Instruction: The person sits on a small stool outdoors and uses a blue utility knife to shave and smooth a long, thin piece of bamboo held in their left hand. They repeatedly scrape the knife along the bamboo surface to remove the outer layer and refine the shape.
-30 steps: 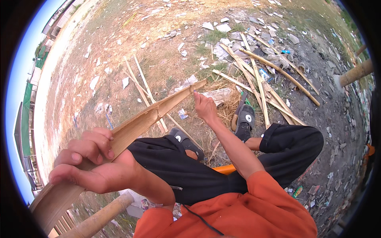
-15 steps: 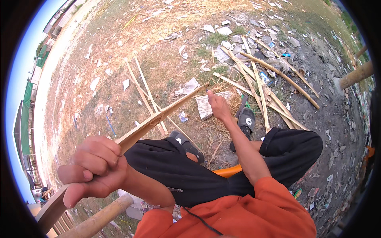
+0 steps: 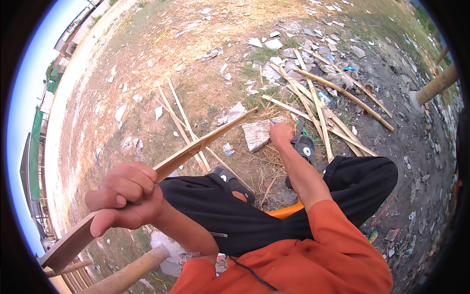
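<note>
A long split bamboo strip slants across the view from the lower left up to the middle. My left hand is wrapped round it, fingers closed, holding it raised above my lap. Its far end tapers close to a weathered wooden block on the ground. My right hand is at the block's right edge with its fingers curled. A small bit of blue shows at its fingertips, and what it holds, if anything, is hidden. Just right of that hand, by my foot, is a dark narrow blade-like thing.
Several bamboo strips and a round bamboo pole lie crossed at the right. More strips lie ahead on the left. Thick bamboo posts stand at the right edge and lower left. Litter and flat shards cover the ground.
My right hand has moved right and slightly down, off the strip's tip and beside the block. The left hand with the bamboo strip has shifted slightly right and up.
</note>
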A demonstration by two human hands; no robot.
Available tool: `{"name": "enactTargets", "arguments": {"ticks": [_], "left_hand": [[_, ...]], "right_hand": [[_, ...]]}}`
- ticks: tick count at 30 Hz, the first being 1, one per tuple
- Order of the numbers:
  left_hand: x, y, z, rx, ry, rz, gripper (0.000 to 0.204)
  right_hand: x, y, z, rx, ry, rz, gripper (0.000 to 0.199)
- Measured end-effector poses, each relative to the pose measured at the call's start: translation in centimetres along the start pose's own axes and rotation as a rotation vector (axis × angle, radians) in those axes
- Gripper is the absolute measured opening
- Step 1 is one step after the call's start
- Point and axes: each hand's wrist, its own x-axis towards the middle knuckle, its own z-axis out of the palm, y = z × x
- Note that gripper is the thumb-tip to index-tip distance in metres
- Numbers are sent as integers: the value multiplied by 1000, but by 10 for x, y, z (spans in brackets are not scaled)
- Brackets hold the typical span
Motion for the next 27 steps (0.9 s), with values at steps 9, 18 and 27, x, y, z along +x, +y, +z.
{"name": "enactTargets", "arguments": {"ticks": [9, 18, 27], "left_hand": [[-2, 1, 35, 434, 523, -25, 48], [0, 5, 59, 504, 628, -28, 44], [-1, 8, 47, 414, 742, -105, 44]], "right_hand": [[-140, -91, -153, 929, -143, -366, 54], [-199, -120, -156, 897, -50, -360, 51], [-204, -132, -136, 862, 120, -397, 52]]}}
